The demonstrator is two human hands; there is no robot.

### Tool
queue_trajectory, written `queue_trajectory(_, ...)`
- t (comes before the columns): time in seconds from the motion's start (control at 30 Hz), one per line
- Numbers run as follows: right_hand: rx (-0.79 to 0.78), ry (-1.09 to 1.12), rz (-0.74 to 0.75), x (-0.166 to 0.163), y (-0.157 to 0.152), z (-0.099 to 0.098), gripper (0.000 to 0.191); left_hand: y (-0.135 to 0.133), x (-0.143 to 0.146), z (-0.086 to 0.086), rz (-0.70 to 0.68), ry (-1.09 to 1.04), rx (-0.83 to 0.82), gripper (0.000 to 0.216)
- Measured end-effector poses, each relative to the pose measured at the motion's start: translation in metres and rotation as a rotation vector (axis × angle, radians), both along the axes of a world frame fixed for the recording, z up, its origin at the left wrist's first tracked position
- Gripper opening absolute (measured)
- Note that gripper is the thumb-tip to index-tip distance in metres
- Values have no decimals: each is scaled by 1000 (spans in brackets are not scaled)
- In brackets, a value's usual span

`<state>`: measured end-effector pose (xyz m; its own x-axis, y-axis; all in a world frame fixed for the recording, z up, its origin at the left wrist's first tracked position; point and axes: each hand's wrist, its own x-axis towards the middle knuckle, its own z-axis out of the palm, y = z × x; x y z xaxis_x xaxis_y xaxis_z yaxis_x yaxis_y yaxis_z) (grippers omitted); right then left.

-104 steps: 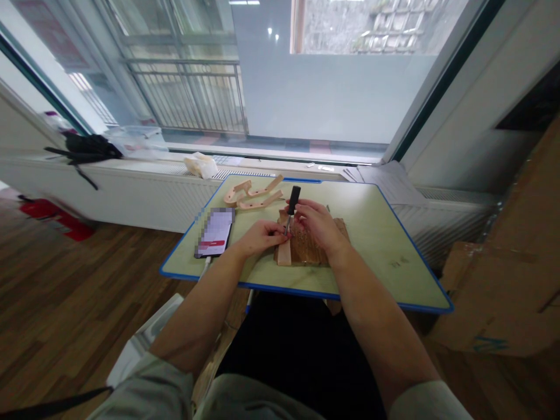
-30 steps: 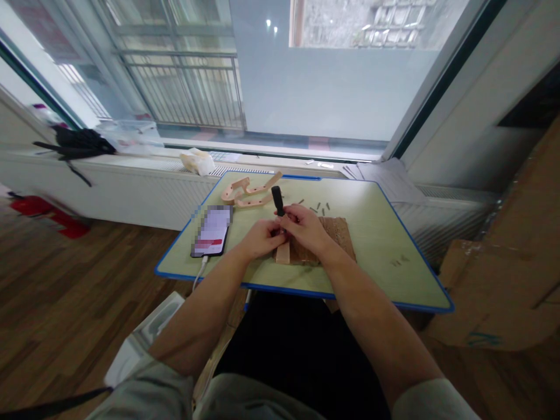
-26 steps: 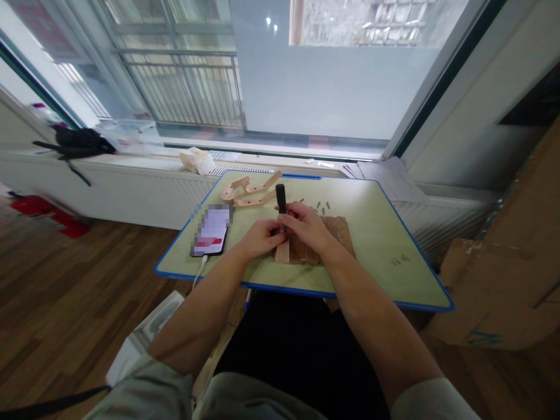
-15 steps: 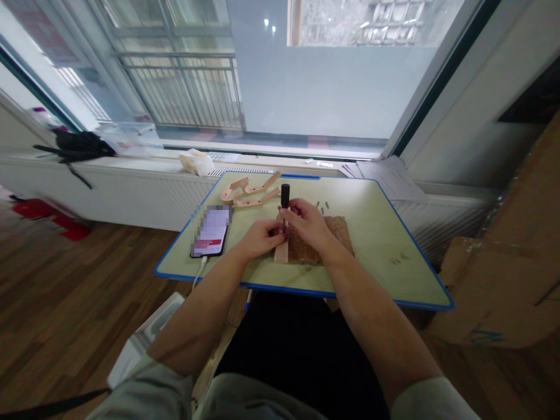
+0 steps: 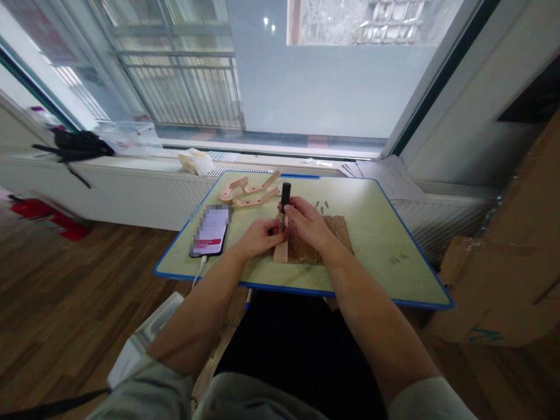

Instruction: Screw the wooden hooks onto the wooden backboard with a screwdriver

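The fingers of the right hand point(image 5: 308, 220) are pinching the lower part of a black-handled screwdriver with a metal shaft point(image 5: 286, 195), which is standing nearly upright, handle on top. The thumb and forefinger of the left hand point(image 5: 261, 234) are drawing close around the shaft's lower end; whether they are gripping anything is too small to tell. Beneath the shaft, a flat, pale wooden strip point(image 5: 280, 252) is running toward six o'clock, lying along the left edge of a brown, rough-surfaced rectangular board point(image 5: 339, 229) that is extending to three o'clock. Outward from the screwdriver, small dark screws point(image 5: 322, 208) are lying between two and three o'clock, pale curved wooden pieces with dark holes point(image 5: 256, 201) at about ten-thirty, and a dark-edged rectangular phone point(image 5: 212, 227) at nine. A pale green, blue-edged bench point(image 5: 385, 280) is carrying everything.
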<state>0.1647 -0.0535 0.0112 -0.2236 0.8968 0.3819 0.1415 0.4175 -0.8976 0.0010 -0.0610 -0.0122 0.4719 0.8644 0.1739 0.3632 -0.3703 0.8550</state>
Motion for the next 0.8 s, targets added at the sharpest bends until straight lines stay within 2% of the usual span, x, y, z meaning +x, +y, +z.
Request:
queue_trajectory(0.23,5,-30,-36,0,3,-3,27,4,-4,-1,-54,-191,-148,15)
queue_trajectory(0.4,-28,-52,-81,0,3,-1,29,7,-5,-4,-16,-160,-155,17)
queue_trajectory(0.63,-12,24,26,-1,3,-2,25,4,-3,1,-37,-136,-141,19)
queue_trajectory(0.8,75,-88,47,-1,-2,7,15,3,-2,5,-39,-136,-142,21)
